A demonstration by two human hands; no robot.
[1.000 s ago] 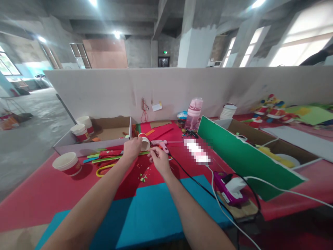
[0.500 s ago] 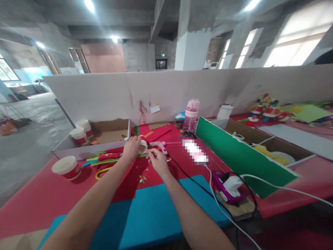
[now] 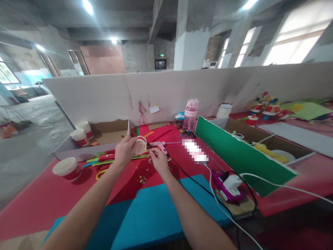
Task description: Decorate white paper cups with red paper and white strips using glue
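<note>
My left hand [image 3: 125,151] is closed around a small white paper cup [image 3: 141,146], whose open mouth is turned towards me. Just right of the cup, my right hand [image 3: 159,160] has its thumb and fingertips pinched together; whatever is between them is too small to make out. Behind that hand lies a pink glue gun [image 3: 163,147] with a black cord. Strips of green felt [image 3: 106,164] are spread under and left of my left hand. The yellow handle of a pair of scissors [image 3: 101,174] shows beside my left wrist. Small scraps [image 3: 142,179] lie in front of the cup.
A larger cup [image 3: 68,169] stands at the left, near a cardboard box [image 3: 78,152] with more cups. On the right are a green-sided box [image 3: 234,158] and a purple power strip [image 3: 229,191] with cords. A pink bottle [image 3: 190,114] stands at the back.
My left hand has turned the cup so that its mouth faces me more fully. The right hand has barely moved and keeps its pinch.
</note>
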